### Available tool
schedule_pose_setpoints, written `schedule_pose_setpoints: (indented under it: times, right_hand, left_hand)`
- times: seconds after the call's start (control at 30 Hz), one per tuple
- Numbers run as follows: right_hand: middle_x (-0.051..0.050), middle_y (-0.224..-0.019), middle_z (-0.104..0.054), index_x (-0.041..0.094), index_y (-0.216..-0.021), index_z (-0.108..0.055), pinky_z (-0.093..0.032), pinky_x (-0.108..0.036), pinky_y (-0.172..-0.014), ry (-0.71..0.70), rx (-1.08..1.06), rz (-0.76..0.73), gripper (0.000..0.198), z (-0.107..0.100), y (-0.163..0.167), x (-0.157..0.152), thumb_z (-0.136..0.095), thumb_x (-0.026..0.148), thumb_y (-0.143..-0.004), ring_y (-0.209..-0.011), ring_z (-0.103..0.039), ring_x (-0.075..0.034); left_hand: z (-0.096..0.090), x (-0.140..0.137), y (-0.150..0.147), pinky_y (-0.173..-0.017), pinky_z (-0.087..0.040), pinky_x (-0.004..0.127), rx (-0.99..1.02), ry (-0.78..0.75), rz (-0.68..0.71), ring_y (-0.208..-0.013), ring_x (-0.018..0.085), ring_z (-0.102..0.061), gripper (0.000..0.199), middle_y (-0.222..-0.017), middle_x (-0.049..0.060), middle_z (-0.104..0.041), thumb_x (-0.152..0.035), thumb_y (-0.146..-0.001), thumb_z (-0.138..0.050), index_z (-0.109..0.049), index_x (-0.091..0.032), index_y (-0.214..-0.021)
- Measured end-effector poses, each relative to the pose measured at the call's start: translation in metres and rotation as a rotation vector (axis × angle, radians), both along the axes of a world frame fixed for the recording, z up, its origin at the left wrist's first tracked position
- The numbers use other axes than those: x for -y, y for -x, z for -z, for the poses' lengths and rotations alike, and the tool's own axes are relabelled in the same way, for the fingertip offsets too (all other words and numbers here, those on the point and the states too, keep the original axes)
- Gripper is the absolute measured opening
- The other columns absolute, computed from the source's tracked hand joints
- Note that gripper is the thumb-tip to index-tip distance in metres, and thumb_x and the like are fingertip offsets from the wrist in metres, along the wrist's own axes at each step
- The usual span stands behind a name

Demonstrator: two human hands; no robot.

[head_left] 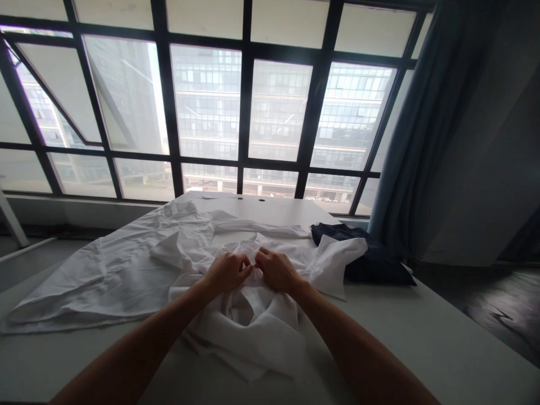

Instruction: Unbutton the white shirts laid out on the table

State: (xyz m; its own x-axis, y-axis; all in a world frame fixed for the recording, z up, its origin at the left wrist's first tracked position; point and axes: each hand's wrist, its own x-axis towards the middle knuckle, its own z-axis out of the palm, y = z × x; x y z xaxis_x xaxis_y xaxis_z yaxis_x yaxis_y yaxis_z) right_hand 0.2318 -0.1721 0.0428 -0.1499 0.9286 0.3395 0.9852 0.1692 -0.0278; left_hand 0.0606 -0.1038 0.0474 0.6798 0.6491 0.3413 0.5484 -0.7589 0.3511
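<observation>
A white shirt [253, 351] lies crumpled on the white table [379, 337] in front of me, a short sleeve [337, 261] spread toward the right. My left hand [228, 273] pinches its fabric near the middle. Close beside it, almost touching, my right hand [276, 269] pinches the same shirt, thumb and fingers together. The exact bit of cloth between the fingertips is too small to make out. Under and behind my hands the fabric is bunched, with an open fold just below them.
Another wrinkled white cloth [113, 275] covers the table's left side. Dark navy folded clothing [375, 264] lies at the right, partly under the sleeve. Beyond the table stand large black-framed windows [247, 112]; a blue-grey curtain [409, 169] hangs at the right.
</observation>
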Motion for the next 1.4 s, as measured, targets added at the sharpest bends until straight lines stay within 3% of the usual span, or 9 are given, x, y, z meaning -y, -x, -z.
schedule_pose_setpoints:
  times: [0.3,0.53,0.73,0.93,1.13,1.4]
  right_hand:
    - [-0.006,-0.101,-0.066,0.018,-0.094,-0.063,-0.035,-0.026,-0.063,-0.002,0.075,-0.037,0.015,0.002,0.0,0.001,-0.049,0.016,-0.093,-0.081,-0.064,-0.017]
    - [-0.007,-0.102,-0.067,0.017,-0.093,-0.063,-0.034,-0.025,-0.063,0.021,0.054,-0.104,0.015,0.004,0.003,-0.004,-0.049,0.014,-0.091,-0.079,-0.063,-0.016]
    - [-0.006,-0.097,-0.07,0.017,-0.096,-0.066,-0.037,-0.024,-0.067,0.032,-0.15,-0.112,0.016,0.013,0.0,-0.007,-0.056,0.01,-0.086,-0.08,-0.064,-0.017]
    - [-0.004,-0.086,-0.07,0.017,-0.096,-0.069,-0.041,-0.024,-0.066,0.037,-0.398,-0.13,0.011,0.023,-0.009,-0.01,-0.065,0.023,-0.087,-0.071,-0.061,-0.015]
    - [-0.006,-0.093,-0.067,0.016,-0.091,-0.069,-0.04,-0.026,-0.066,-0.1,-0.342,-0.029,0.018,0.018,-0.006,-0.006,-0.075,0.028,-0.079,-0.074,-0.059,-0.016]
    - [-0.004,-0.086,-0.07,0.017,-0.084,-0.075,-0.04,-0.026,-0.067,-0.039,-0.417,-0.04,0.009,0.012,0.003,0.0,-0.069,0.023,-0.081,-0.07,-0.06,-0.014]
  left_hand:
    - [0.009,-0.006,-0.005,-0.057,-0.035,0.024,0.039,0.105,0.047,-0.066,0.018,-0.064,0.02,-0.071,0.006,-0.073,-0.026,-0.081,-0.059,-0.075,-0.014,-0.081]
    - [0.018,-0.011,-0.01,-0.056,-0.032,0.025,-0.067,0.159,-0.013,-0.071,0.019,-0.065,0.02,-0.076,0.006,-0.074,-0.029,-0.081,-0.058,-0.073,-0.015,-0.081]
    - [0.028,-0.02,-0.01,-0.057,-0.032,0.025,-0.068,0.182,0.046,-0.069,0.017,-0.059,0.023,-0.075,0.003,-0.069,-0.031,-0.082,-0.053,-0.069,-0.016,-0.083]
    - [0.034,-0.03,-0.01,-0.058,-0.035,0.024,0.099,0.398,0.194,-0.064,0.014,-0.051,0.024,-0.069,0.0,-0.059,-0.035,-0.079,-0.049,-0.062,-0.015,-0.078]
    - [0.042,-0.038,-0.013,-0.05,-0.029,0.022,0.186,0.63,0.201,-0.051,0.01,-0.038,0.017,-0.055,-0.006,-0.043,-0.032,-0.073,-0.047,-0.053,-0.017,-0.07]
    - [0.045,-0.04,-0.014,-0.054,-0.031,0.022,0.229,0.56,0.212,-0.056,0.01,-0.04,0.018,-0.059,-0.005,-0.047,-0.031,-0.07,-0.048,-0.057,-0.015,-0.072]
